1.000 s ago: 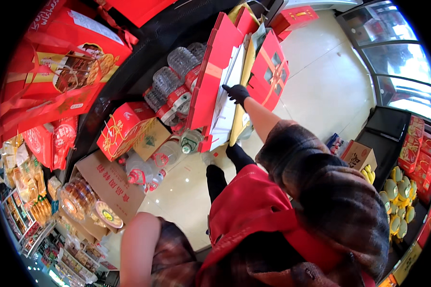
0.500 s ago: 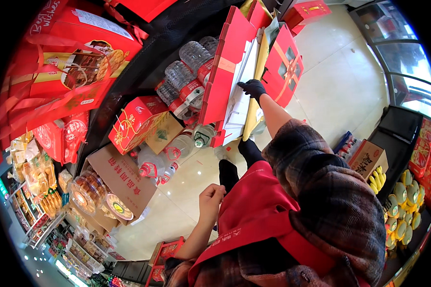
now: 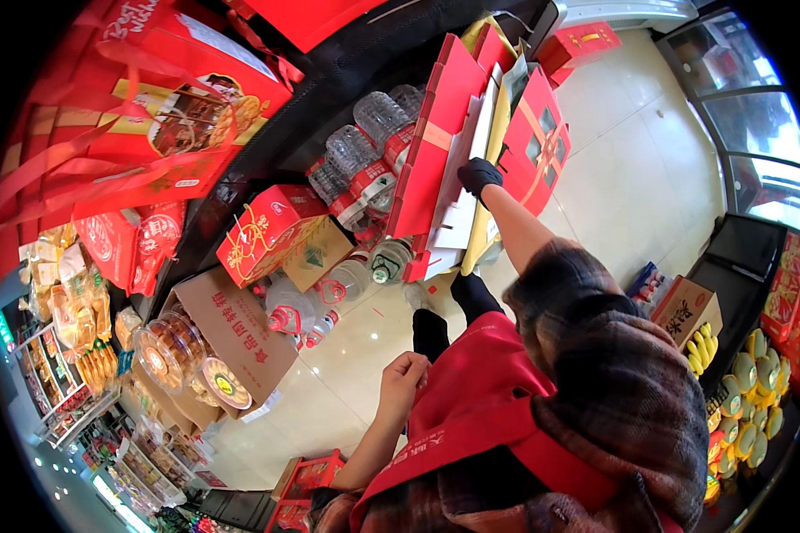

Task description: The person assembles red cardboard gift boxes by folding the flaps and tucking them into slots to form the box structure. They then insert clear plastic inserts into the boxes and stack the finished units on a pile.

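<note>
My right hand (image 3: 479, 177), in a black glove, is closed at the edge of a white cardboard sheet (image 3: 454, 219); its fingertips are hidden. This sheet stands upright in a row of flat-packed boxes, between a red cardboard panel (image 3: 437, 124) on the left and a yellow sheet (image 3: 500, 124) on the right. Beyond that leans a red box panel with an orange ribbon print and windows (image 3: 537, 142). Bare and loosely curled, my left hand (image 3: 405, 372) hovers before the red apron (image 3: 480, 382), with nothing visible in it.
Large water bottles (image 3: 364, 164) lie left of the panels. Nearer are a red gift box (image 3: 271, 231) and a brown carton (image 3: 240, 333) beside round clear tubs (image 3: 164, 351). Red gift bags (image 3: 187, 107) stand at upper left. At right are a small carton (image 3: 687, 311) and yellow-green packs (image 3: 756, 382).
My right hand has gone from extended fingers to a closed grip at the white sheet, which has shifted among the panels. The whole view has moved slightly; my left hand stays curled.
</note>
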Tool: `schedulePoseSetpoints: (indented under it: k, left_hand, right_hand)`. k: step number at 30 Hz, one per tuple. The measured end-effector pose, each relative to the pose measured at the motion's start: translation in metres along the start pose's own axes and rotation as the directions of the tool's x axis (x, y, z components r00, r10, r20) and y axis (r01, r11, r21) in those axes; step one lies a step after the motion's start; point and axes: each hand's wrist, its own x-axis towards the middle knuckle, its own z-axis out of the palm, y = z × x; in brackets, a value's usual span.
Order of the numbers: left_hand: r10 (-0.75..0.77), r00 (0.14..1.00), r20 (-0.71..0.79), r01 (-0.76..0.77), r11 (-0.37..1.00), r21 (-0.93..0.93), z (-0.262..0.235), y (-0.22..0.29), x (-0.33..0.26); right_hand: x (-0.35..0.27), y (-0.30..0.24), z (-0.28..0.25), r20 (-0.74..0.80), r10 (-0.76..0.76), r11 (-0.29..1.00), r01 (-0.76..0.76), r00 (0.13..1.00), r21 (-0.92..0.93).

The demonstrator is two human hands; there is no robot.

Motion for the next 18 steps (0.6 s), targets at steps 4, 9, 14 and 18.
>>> schedulePoseSetpoints:
  k: [4, 9, 14, 18]
  left_hand:
    - [0.108, 0.994, -0.027, -0.107, 0.993, 0.056, -0.023, 0.009, -0.017]
    - [0.313, 0.950, -0.002, -0.300, 0.911, 0.284, -0.056, 0.046, -0.045]
    - [0.662, 0.738, 0.133, -0.608, 0.566, 0.557, -0.089, 0.104, -0.067]
    - [0.880, 0.413, 0.234, -0.787, 0.216, 0.578, -0.092, 0.160, -0.112]
  right_hand:
    - [-0.096, -0.072, -0.069, -0.035, -0.297, 0.953, 0.298, 0.954, 0.058]
    - [-0.285, -0.084, -0.192, 0.020, -0.494, 0.842, 0.484, 0.869, -0.238]
    - [-0.459, -0.034, -0.246, -0.063, -0.581, 0.770, 0.523, 0.812, -0.365]
    - [-0.575, -0.021, -0.243, 0.021, -0.614, 0.695, 0.553, 0.789, -0.460]
